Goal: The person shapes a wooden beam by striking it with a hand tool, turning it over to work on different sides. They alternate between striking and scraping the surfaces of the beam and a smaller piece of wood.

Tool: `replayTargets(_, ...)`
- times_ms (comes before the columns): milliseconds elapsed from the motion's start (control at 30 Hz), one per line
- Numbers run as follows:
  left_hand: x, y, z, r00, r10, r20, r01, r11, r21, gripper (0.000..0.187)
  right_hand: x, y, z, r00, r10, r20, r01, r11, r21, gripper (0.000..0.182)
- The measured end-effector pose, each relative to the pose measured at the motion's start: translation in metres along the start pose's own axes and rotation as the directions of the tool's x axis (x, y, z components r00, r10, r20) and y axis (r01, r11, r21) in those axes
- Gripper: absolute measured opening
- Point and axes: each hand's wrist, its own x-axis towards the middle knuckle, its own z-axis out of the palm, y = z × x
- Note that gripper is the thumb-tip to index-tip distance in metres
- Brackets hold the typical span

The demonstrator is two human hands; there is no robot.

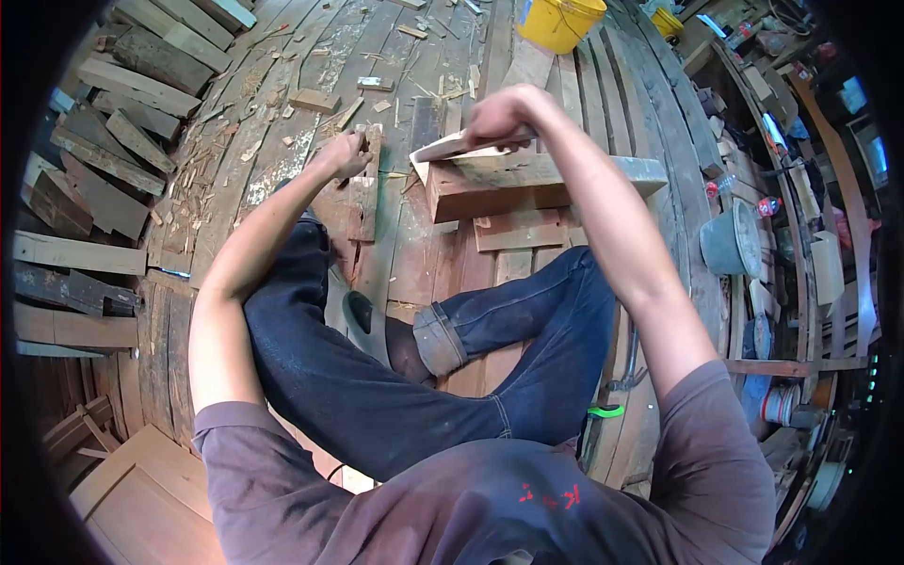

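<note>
My right hand (501, 121) is closed around a flat, pale piece (441, 149) that looks like wood. The piece slants over the near end of a thick wooden beam (527, 181), which lies crosswise in front of me. My left hand (345, 156) is closed with its fingers curled, right at the side of a short, worn board (365, 193); what it grips, if anything, is hidden by the fingers. Under the beam lies a shorter wood block (520, 231). My bent legs in jeans are just this side of the beam.
Wood chips and small offcuts (314, 101) litter the plank floor. Stacked timber (113, 155) lines the left side. A yellow bucket (559, 24) stands at the far end, a grey bucket (730, 240) at right. By my right thigh lies a green-handled tool (605, 411).
</note>
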Motion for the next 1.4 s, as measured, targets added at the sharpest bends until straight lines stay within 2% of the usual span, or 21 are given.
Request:
replayTargets(67, 0.004, 0.006, -0.005, 0.999, -0.034, 0.014, 0.034, 0.999, 0.023, 0.038, 0.005, -0.001, -0.006, 0.998, 0.025, 0.057, -0.023, 0.999, -0.04, 0.033)
replayTargets(133, -0.001, 0.012, -0.008, 0.998, 0.022, -0.06, -0.023, 1.0, -0.015, 0.037, 0.02, 0.027, -0.012, 0.976, 0.18, 0.125, -0.174, 0.983, -0.06, 0.034)
replayTargets(167, -0.002, 0.016, -0.014, 0.998, 0.017, -0.066, -0.02, 0.999, -0.031, 0.036, 0.036, 0.049, -0.011, 0.956, 0.277, 0.098, -0.263, 0.955, -0.138, 0.035)
replayTargets(233, -0.002, 0.012, -0.012, 0.995, 0.023, -0.096, -0.029, 0.998, -0.059, 0.036, 0.021, 0.05, -0.002, 0.979, 0.2, -0.037, -0.199, 0.906, -0.373, 0.034)
replayTargets(333, -0.001, 0.006, -0.005, 0.994, 0.065, -0.087, -0.065, 0.998, 0.002, 0.036, 0.016, 0.048, 0.009, 0.986, 0.042, -0.16, -0.078, 0.971, -0.224, 0.034)
replayTargets(400, -0.006, 0.016, -0.01, 0.998, 0.032, -0.055, -0.031, 0.999, 0.016, 0.036, 0.001, 0.032, 0.01, 0.99, -0.129, 0.048, 0.12, 0.979, 0.163, 0.034)
replayTargets(433, -0.002, 0.013, -0.004, 0.997, 0.047, -0.06, -0.047, 0.999, 0.007, 0.036, -0.014, 0.029, 0.013, 0.991, -0.134, -0.009, 0.133, 0.966, 0.22, 0.033)
replayTargets(533, -0.001, 0.011, -0.006, 0.994, 0.055, -0.09, -0.054, 0.999, 0.003, 0.036, -0.014, 0.052, 0.014, 0.999, 0.028, -0.022, -0.025, 0.993, 0.113, 0.031)
replayTargets(567, -0.002, 0.015, -0.008, 0.993, 0.057, -0.1, -0.057, 0.998, 0.002, 0.036, -0.009, 0.058, 0.021, 0.986, 0.13, -0.109, -0.135, 0.99, -0.045, 0.032)
replayTargets(600, -0.002, 0.016, -0.008, 0.995, 0.059, -0.085, -0.06, 0.998, -0.018, 0.036, -0.01, 0.059, 0.03, 0.967, 0.196, -0.16, -0.208, 0.976, -0.065, 0.037)
replayTargets(700, 0.001, 0.015, -0.008, 0.996, 0.083, -0.039, -0.086, 0.994, -0.072, 0.042, -0.012, 0.073, 0.061, 0.962, 0.073, -0.261, -0.078, 0.997, -0.009, 0.047)
replayTargets(733, -0.003, 0.023, -0.012, 0.997, 0.062, -0.046, -0.067, 0.99, -0.127, 0.045, -0.012, 0.087, 0.075, 0.912, -0.2, -0.358, 0.214, 0.977, -0.001, 0.043)
replayTargets(800, -0.008, 0.042, -0.024, 0.998, 0.017, -0.062, -0.031, 0.972, -0.232, 0.052, -0.04, 0.101, 0.092, 0.951, -0.199, -0.238, 0.293, 0.826, 0.482, 0.037)
replayTargets(833, -0.008, 0.05, -0.028, 1.0, -0.004, -0.025, -0.006, 0.934, -0.357, 0.062, -0.055, 0.096, 0.108, 0.95, -0.155, -0.271, 0.298, 0.709, 0.639, 0.037)
replayTargets(867, -0.01, 0.062, -0.035, 0.998, 0.047, -0.041, -0.061, 0.882, -0.468, 0.062, -0.066, 0.092, 0.119, 0.948, -0.107, -0.299, 0.305, 0.565, 0.767, 0.038)
replayTargets(900, -0.014, 0.077, -0.041, 0.994, 0.095, -0.061, -0.113, 0.812, -0.572, 0.063, -0.051, 0.106, 0.141, 0.939, -0.167, -0.302, 0.341, 0.312, 0.887, 0.049)
replayTargets(967, -0.01, 0.086, -0.039, 0.972, 0.217, -0.095, -0.217, 0.663, -0.717, 0.064, -0.046, 0.106, 0.166, 0.922, -0.262, -0.287, 0.255, -0.147, 0.956, 0.05)
replayTargets(1033, -0.015, 0.107, -0.048, 0.955, 0.284, -0.085, -0.261, 0.668, -0.697, 0.073, -0.029, 0.109, 0.187, 0.853, -0.408, -0.325, 0.136, -0.429, 0.893, 0.051)
replayTargets(1100, -0.02, 0.127, -0.052, 0.953, 0.294, -0.074, -0.272, 0.722, -0.637, 0.078, -0.024, 0.109, 0.199, 0.785, -0.504, -0.359, 0.059, -0.517, 0.854, 0.052)
replayTargets(1200, -0.026, 0.142, -0.05, 0.957, 0.287, -0.054, -0.256, 0.739, -0.623, 0.065, -0.025, 0.1, 0.211, 0.718, -0.571, -0.398, 0.008, -0.565, 0.825, 0.052)
replayTargets(1400, -0.027, 0.138, -0.044, 0.928, 0.356, 0.104, -0.142, 0.6, -0.787, 0.051, -0.016, 0.095, 0.225, 0.662, -0.62, -0.421, -0.092, -0.626, 0.775, 0.053)
